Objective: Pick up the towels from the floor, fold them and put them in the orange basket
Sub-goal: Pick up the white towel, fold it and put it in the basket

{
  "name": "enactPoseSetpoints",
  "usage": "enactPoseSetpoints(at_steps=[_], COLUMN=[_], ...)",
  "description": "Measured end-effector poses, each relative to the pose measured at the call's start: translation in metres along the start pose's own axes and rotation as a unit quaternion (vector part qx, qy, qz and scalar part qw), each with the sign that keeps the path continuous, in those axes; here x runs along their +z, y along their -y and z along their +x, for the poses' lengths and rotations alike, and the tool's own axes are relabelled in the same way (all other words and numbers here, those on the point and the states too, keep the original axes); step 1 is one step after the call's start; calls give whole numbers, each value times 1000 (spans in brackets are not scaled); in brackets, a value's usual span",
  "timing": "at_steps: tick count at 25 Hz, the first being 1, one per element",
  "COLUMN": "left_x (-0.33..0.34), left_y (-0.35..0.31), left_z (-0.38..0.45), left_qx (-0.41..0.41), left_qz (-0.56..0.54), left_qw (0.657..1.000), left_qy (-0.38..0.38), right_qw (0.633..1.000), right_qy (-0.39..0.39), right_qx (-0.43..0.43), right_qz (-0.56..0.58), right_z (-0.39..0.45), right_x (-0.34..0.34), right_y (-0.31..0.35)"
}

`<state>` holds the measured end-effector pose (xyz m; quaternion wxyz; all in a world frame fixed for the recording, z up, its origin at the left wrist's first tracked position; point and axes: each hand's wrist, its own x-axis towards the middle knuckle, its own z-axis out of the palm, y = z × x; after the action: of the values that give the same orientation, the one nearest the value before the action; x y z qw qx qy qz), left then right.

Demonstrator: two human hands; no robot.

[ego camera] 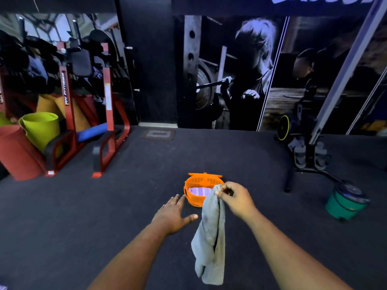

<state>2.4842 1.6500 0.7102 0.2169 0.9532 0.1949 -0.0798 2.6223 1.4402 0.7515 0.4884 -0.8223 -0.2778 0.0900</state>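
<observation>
a: right hand (234, 198)?
b: pinching the top edge of a grey towel (210, 237) between thumb and curled fingers; towel hanging limp, creased, well off the floor (104, 206).
a: left hand (173, 212)?
b: held flat, fingers straight and spread, gripping nothing; just left of the towel, near the basket (193, 197).
a: basket?
b: orange, standing on the floor beyond both hands, lid tipped back; partly hidden by towel and right hand; pale folded cloth (199, 191) lying inside.
a: around?
b: green bucket (345, 204) far right; red frame (109, 114) and rolled mats (39, 126) at left.
</observation>
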Motion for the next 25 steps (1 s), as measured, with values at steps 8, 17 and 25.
enactPoseSetpoints(at_steps=[8, 17, 25], left_x=[-15, -81, -131], left_y=[-33, -50, -82], left_z=[178, 305, 326], left_qx=[22, 129, 174], left_qz=[-495, -338, -62], left_qw=[860, 932, 980], left_qy=[121, 4, -76], right_qw=[994, 985, 965], right_qy=[16, 35, 78], right_qx=[-43, 30, -166], right_qz=[98, -166, -188], right_z=[149, 234, 308], right_x=[-14, -55, -57], right_y=[-2, -100, -52])
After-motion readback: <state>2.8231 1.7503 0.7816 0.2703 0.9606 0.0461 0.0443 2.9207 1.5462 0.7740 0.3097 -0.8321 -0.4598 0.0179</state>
